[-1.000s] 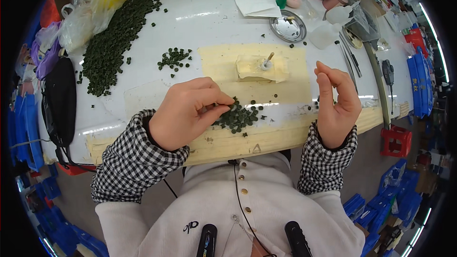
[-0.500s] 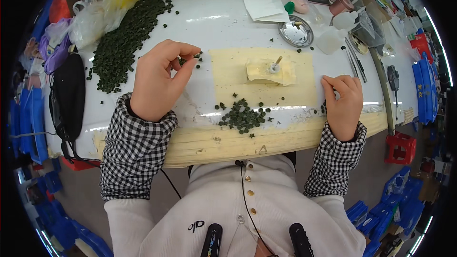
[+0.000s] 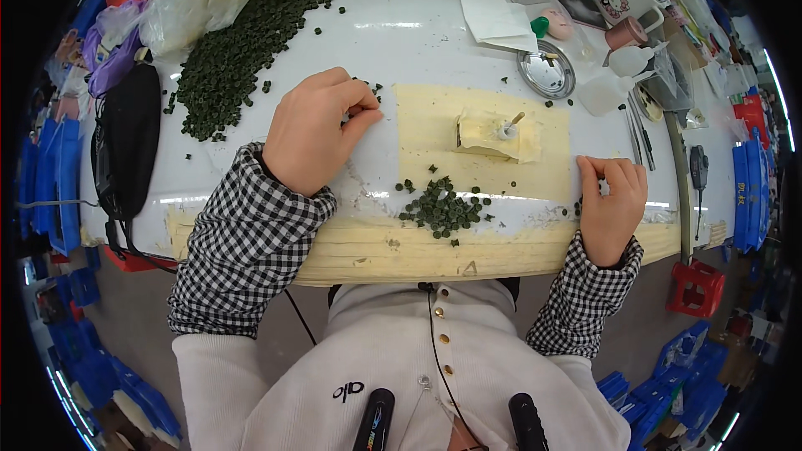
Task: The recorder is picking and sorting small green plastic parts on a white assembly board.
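Observation:
My left hand [image 3: 322, 129] is low over the white tabletop, left of the yellow taped area, with thumb and forefinger pinched together. A few small dark green pieces [image 3: 378, 87] lie just beyond its fingertips. Whatever the pinch holds is too small or hidden to see. Right of the taped area, my right hand [image 3: 614, 200] rests with its fingers curled and their tips together; I cannot make out anything in them. Between the hands stands a block [image 3: 493, 140] wrapped in yellowish tape, with a white collar and a slanting brass-coloured pin [image 3: 516, 119] on top.
A small pile of round dark green pieces [image 3: 443, 207] lies near the front edge, and a far larger heap [image 3: 251, 50] at the back left. A round metal dish [image 3: 545, 73], white paper [image 3: 497, 21], tweezers [image 3: 632, 134] and a mug [image 3: 626, 0] stand or lie farther right.
My left hand has moved right toward the taped area, and its thumb and forefinger, apart before, have closed together. The right hand stays almost still. The whole view has shifted slightly.

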`<action>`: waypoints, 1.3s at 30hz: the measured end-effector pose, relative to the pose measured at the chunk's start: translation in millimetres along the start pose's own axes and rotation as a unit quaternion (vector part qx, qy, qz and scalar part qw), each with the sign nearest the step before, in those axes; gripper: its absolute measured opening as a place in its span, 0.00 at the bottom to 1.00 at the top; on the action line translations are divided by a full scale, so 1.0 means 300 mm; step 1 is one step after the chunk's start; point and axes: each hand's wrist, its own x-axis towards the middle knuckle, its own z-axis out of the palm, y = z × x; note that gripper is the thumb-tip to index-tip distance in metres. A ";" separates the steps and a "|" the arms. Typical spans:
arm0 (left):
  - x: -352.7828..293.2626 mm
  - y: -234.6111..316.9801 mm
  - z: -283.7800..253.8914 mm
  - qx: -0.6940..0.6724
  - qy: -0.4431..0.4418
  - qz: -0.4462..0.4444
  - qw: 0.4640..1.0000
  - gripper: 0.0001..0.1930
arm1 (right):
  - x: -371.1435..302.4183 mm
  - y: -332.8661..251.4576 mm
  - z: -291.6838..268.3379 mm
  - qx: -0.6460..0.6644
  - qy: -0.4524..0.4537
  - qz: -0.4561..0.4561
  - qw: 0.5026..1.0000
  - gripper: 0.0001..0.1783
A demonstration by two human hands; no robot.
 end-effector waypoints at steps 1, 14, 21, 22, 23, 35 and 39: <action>0.001 0.009 -0.001 -0.001 0.001 0.002 1.000 0.05 | 0.002 0.000 -0.002 0.001 -0.002 -0.004 1.000 0.05; -0.057 0.145 0.040 -0.333 -0.070 0.099 0.935 0.08 | -0.025 -0.018 -0.020 0.006 -0.011 -0.034 0.999 0.04; -0.073 0.134 0.040 -0.574 -0.114 -0.044 0.810 0.08 | -0.002 -0.041 -0.034 0.012 -0.041 -0.041 0.998 0.05; -0.071 0.135 0.040 -0.627 -0.114 -0.087 0.766 0.09 | 0.004 -0.056 -0.043 0.061 -0.036 -0.017 0.997 0.05; -0.062 0.135 0.041 -0.628 -0.110 -0.094 0.764 0.09 | 0.009 -0.079 -0.059 0.107 -0.031 0.008 0.994 0.05; -0.018 0.204 0.014 -0.601 -0.022 -0.064 0.796 0.11 | 0.173 -0.340 -0.115 0.359 -0.064 -0.156 0.918 0.10; -0.026 0.181 0.023 -0.609 -0.013 -0.041 0.792 0.11 | 0.166 -0.354 -0.073 0.387 -0.065 -0.147 0.908 0.10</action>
